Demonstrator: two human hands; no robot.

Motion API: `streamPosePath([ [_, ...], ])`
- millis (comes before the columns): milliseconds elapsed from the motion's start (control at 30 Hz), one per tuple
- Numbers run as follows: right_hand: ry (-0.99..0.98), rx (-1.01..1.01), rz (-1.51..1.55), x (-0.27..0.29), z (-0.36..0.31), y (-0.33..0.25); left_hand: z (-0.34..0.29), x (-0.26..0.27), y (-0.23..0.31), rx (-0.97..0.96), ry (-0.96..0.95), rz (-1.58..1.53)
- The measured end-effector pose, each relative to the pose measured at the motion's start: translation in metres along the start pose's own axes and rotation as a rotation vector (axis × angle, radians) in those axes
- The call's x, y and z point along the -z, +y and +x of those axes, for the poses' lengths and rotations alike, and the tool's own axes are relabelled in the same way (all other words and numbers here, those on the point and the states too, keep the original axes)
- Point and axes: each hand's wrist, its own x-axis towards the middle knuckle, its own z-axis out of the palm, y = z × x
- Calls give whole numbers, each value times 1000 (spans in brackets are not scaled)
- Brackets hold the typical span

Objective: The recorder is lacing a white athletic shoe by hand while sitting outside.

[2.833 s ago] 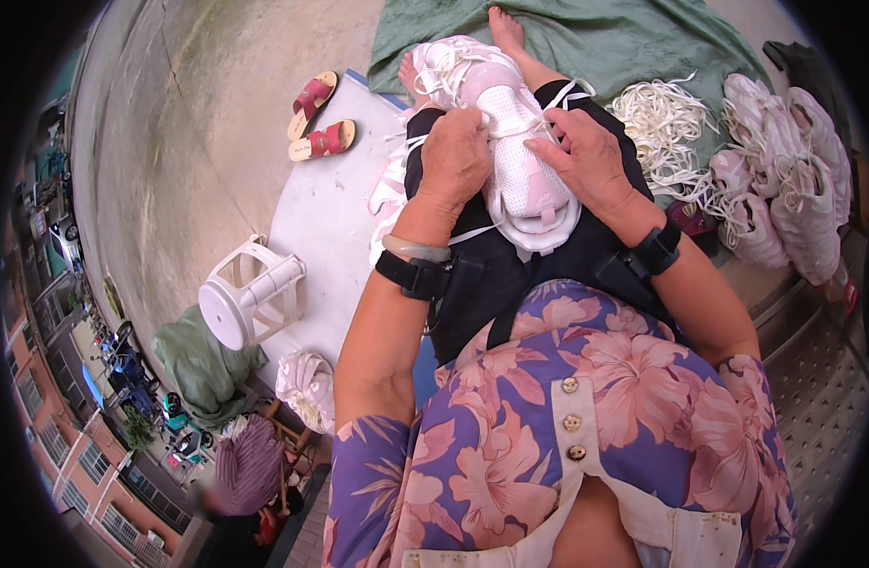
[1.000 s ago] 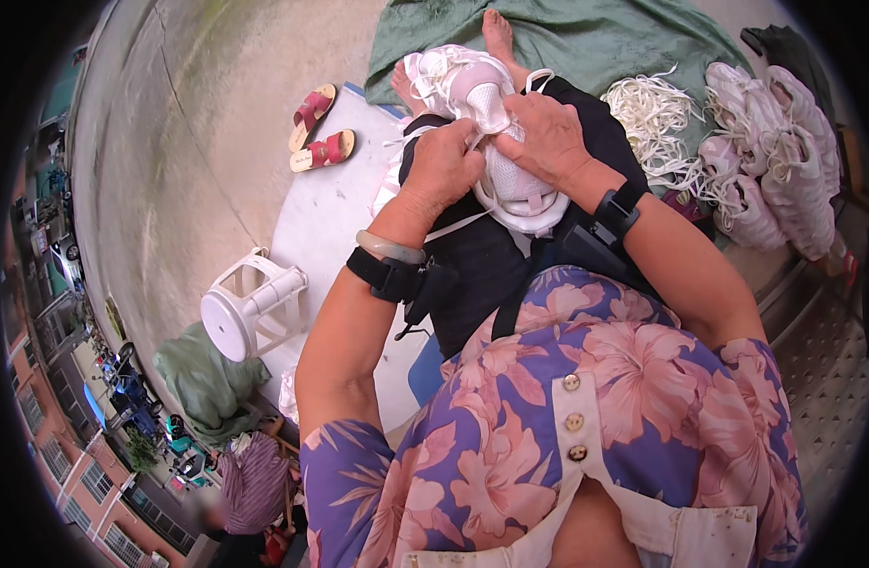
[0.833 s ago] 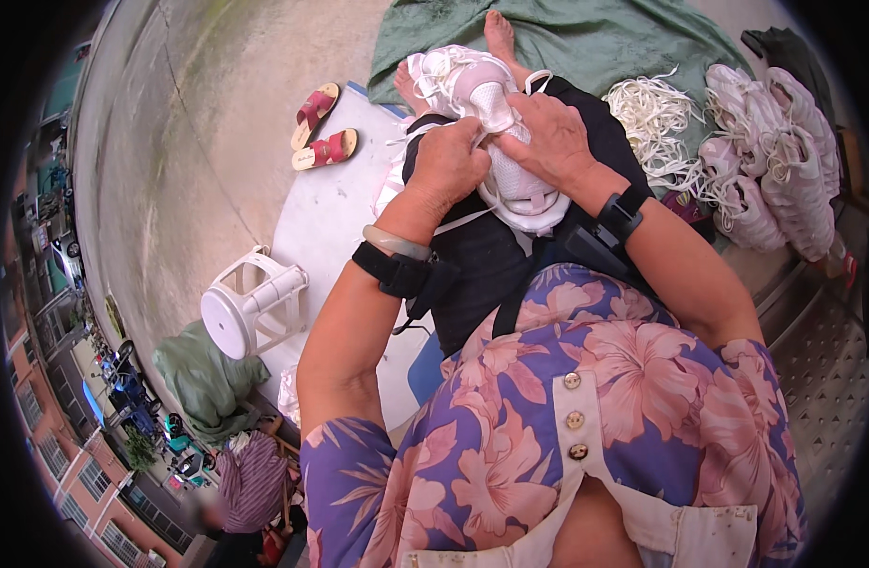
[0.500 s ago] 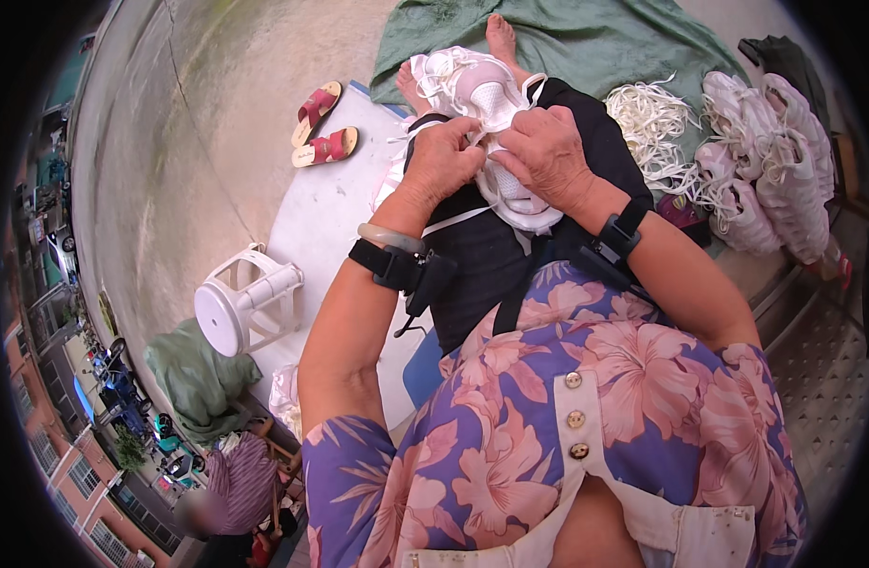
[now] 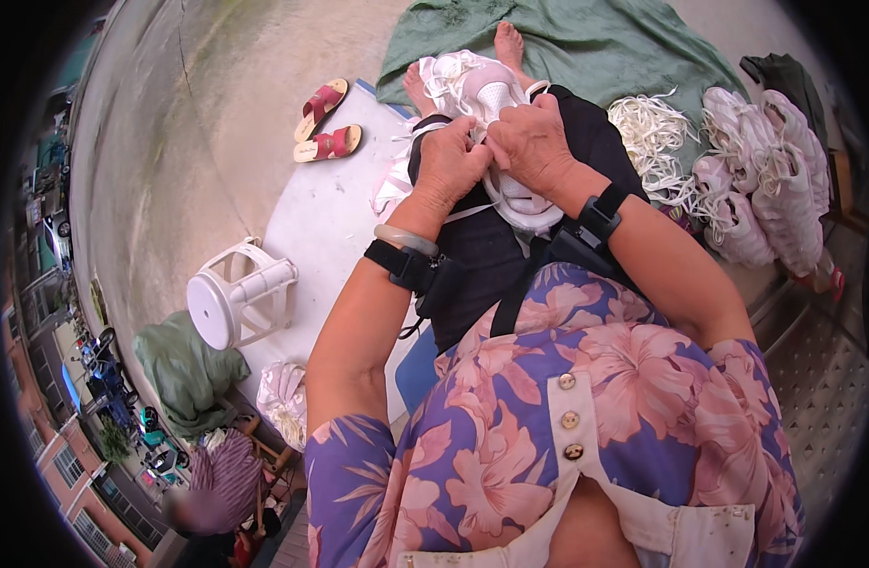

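Note:
On my lap, over dark trousers, lies a white and pale pink sneaker (image 5: 520,201), its mesh tongue showing between my hands. My left hand (image 5: 453,156) is closed, thumb and fingers pinching a white shoelace at the shoe's opening. Right beside it, my right hand (image 5: 531,144) is closed on the lace too, knuckles up and fingertips close to the left ones. Both hands hide the eyelets and most of the lace. Beyond them, another white, laced shoe (image 5: 449,78) rests near my bare feet.
To the right lie a heap of loose white laces (image 5: 650,133) and a pile of pale sneakers (image 5: 766,180). A green cloth (image 5: 567,47) spreads under my feet. On the left are red slippers (image 5: 330,144), a white plastic stool (image 5: 217,308) and another person (image 5: 228,478).
My right hand has shifted slightly left and up, closer to the left hand, and covers more of the shoe's middle. The whole view has tilted a little.

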Motion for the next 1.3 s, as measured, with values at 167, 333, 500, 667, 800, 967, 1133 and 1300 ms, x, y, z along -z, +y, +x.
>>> streamPosePath([
  [167,32,122,245,57,-40,14,-5,-4,0,-35,129,97],
  [333,-178,-160,187,120,-184,109,-9,-4,6,-39,153,157],
  [500,-418,-567,-66,150,-320,170,-3,-5,11,-41,135,210],
  [667,-682,-507,69,126,-236,138,12,5,-2,127,-65,-1],
  [800,-142,-152,124,100,-140,104,24,3,1,3,6,199],
  [967,-6,31,239,71,-65,63,22,-1,8,-177,93,437],
  [1133,-42,96,221,46,-57,49,20,1,18,-235,116,371],
  [1300,24,56,247,39,-59,43,20,6,26,-249,137,420],
])
